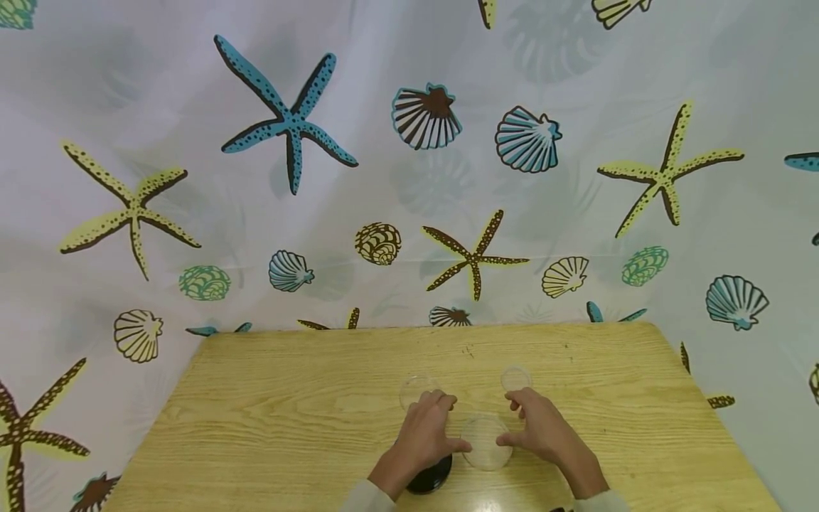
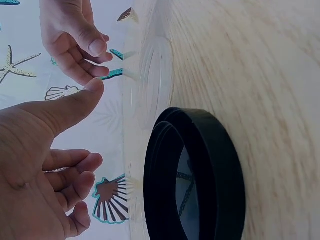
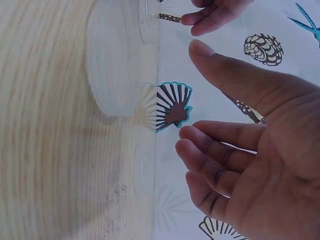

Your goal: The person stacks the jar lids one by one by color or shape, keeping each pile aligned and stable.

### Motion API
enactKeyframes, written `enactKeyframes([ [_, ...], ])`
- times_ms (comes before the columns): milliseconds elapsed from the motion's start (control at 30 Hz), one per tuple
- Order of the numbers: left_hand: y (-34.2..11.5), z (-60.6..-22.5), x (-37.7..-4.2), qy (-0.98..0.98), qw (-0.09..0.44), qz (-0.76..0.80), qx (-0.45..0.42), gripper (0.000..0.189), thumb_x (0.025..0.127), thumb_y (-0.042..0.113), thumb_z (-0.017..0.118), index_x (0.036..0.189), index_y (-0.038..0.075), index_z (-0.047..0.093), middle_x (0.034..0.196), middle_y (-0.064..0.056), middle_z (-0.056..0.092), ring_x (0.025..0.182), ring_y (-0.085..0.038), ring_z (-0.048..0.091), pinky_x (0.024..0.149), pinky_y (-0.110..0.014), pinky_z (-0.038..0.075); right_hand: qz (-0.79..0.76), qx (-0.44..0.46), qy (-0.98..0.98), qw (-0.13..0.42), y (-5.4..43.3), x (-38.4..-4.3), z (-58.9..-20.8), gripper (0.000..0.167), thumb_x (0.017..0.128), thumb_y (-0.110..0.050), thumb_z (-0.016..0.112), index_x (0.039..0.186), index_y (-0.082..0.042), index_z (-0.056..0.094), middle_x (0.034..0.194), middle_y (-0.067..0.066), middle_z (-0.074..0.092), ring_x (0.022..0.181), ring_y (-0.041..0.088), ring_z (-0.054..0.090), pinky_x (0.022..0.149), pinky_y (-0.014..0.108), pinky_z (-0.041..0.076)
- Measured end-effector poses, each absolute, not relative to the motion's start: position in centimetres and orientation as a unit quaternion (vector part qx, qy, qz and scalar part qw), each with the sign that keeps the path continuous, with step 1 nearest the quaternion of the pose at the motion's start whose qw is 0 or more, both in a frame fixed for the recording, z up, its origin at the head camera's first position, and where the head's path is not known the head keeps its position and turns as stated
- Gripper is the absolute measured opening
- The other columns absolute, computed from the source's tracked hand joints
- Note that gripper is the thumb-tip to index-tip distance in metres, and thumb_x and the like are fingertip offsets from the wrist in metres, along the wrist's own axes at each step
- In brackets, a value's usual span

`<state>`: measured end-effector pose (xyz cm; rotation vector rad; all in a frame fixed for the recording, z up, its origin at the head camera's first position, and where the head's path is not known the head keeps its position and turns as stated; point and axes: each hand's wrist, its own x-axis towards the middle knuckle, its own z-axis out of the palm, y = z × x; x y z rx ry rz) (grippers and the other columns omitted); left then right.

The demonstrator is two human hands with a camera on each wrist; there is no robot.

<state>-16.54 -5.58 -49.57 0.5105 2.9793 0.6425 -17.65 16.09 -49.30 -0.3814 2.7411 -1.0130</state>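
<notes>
Over a wide clear round dish or lid [image 1: 485, 444], my left hand [image 1: 425, 430] and right hand [image 1: 544, 428] hover on either side, thumbs pointing towards each other. Neither hand holds anything; in both wrist views the fingers are loosely bent and apart from the dish. Below my left hand lies a black round lid-like piece [image 1: 432, 478], partly hidden by that hand. The left wrist view shows its thick rim [image 2: 222, 160] and shiny inner face. Beyond my left fingers is another clear round piece [image 1: 414, 387], and a smaller clear disc [image 1: 515, 376] lies just past my right fingertips.
All the pieces lie on a wood-grain table [image 1: 275, 398]. A white cloth [image 1: 358, 192] printed with starfish and shells hangs behind the table and along both sides.
</notes>
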Motion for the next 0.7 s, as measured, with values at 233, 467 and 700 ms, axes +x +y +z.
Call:
enactKeyframes([
  [233,-6.0,-49.3,-16.8,0.962,0.032,0.219,0.159,0.069,0.070,0.045,0.081,0.123,0.007,0.059,0.115,-0.002,0.059,0.103,-0.021,0.053,0.087,-0.043,0.045,-0.340,-0.123,0.927,0.100,16.0,-18.0,-49.0,0.071,0.071,-0.025,0.084,0.128,0.001,0.053,0.109,0.010,0.059,0.094,0.023,0.057,0.075,0.039,0.049],
  [467,-6.7,-49.0,-17.3,0.961,0.015,0.222,0.165,0.069,0.070,0.045,0.081,0.123,0.008,0.059,0.117,-0.003,0.059,0.105,-0.022,0.054,0.090,-0.046,0.045,-0.334,-0.134,0.929,0.081,15.7,-18.4,-48.6,0.071,0.071,-0.025,0.084,0.129,0.001,0.052,0.110,0.012,0.059,0.093,0.022,0.057,0.076,0.040,0.049],
  [700,-7.4,-48.8,-17.6,0.959,0.004,0.228,0.166,0.069,0.070,0.045,0.081,0.124,0.008,0.058,0.119,-0.005,0.060,0.109,-0.026,0.055,0.091,-0.048,0.045,-0.339,-0.138,0.928,0.075,15.2,-18.5,-48.3,0.071,0.073,-0.024,0.083,0.132,-0.001,0.051,0.113,0.012,0.059,0.097,0.026,0.058,0.077,0.041,0.050],
])
